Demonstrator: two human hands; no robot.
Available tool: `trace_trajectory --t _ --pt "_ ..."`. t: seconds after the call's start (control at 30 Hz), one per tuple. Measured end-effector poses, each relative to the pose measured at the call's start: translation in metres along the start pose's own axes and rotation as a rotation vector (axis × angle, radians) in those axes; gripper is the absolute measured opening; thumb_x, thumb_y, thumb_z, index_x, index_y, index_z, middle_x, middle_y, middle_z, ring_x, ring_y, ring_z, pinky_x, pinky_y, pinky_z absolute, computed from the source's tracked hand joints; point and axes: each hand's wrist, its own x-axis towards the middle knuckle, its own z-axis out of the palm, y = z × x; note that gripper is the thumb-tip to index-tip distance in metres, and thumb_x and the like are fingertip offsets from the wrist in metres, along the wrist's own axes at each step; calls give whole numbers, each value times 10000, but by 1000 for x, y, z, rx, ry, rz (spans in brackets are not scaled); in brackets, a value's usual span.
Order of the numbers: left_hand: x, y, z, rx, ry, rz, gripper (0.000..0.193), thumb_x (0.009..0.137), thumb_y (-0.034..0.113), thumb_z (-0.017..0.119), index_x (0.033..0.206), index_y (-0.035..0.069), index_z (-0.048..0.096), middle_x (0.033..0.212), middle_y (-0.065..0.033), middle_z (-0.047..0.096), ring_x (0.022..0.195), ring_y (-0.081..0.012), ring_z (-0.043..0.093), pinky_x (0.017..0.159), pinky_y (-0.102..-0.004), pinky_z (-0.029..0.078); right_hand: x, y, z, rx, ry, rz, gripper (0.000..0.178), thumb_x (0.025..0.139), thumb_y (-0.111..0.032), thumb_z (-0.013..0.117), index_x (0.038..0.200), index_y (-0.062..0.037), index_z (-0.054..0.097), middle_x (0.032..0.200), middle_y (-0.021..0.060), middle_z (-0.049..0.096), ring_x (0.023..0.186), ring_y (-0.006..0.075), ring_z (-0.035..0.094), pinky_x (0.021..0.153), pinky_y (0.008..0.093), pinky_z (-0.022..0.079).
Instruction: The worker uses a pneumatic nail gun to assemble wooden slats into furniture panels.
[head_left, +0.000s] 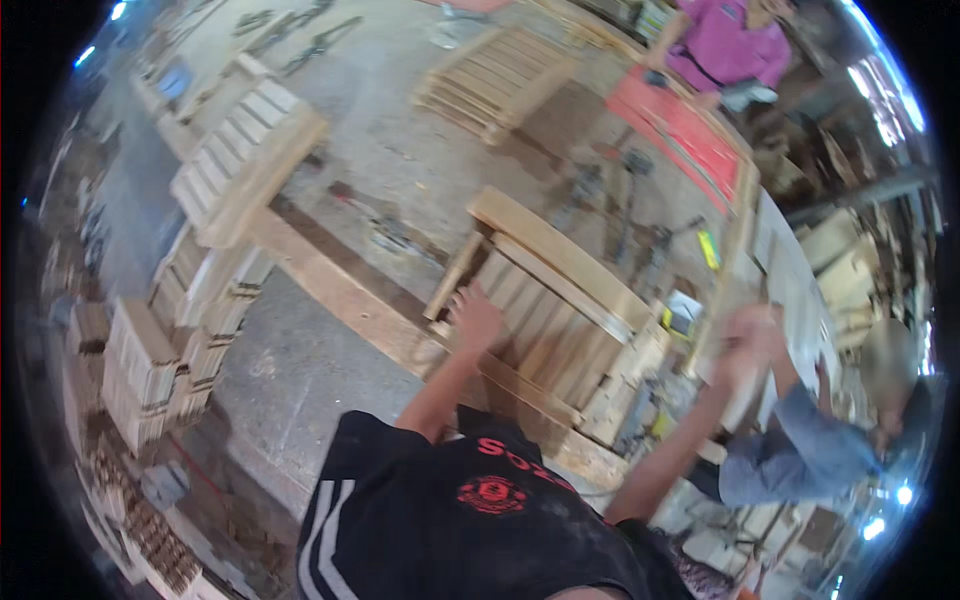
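A slatted wooden panel point(545, 325) with raised side rails lies on the workbench directly before me. My left hand point(477, 318) rests at its left end, fingers spread apart on the slats beside the end rail. Off to the right, beyond the panel, my right hand point(735, 350) is raised and smeared by motion. It overlaps the raised arm of a co-worker in grey, so its fingers and anything in them cannot be made out. A pale wood block point(625, 385) lies against the panel's right end.
Other slatted panels point(500, 75) lie at the back, with another stack point(245, 160) at left. Hand tools point(630, 190) are scattered beyond my panel. A co-worker in grey point(800, 460) is close at right; a person in pink point(730, 45) stands beyond a red board point(675, 130).
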Motion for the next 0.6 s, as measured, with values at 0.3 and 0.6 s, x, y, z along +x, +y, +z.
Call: trace_trajectory --t 0.3,0.6 --pt "82 26 -105 -97 -806 259 581 748 458 731 1054 -34 692 874 -185 705 832 -257 700 708 -363 532 -468 12 -74 91 26 1268 225 913 -130 576 730 0 566 638 29 510 609 113 444 564 305 390" --pt "-20 126 -261 -682 -651 246 376 798 327 725 848 -46 724 720 -75 669 647 -131 606 597 -301 476 -328 138 36 -103 -274 974 437 938 -501 580 1058 -86 649 868 78 673 727 206 606 650 392 490"
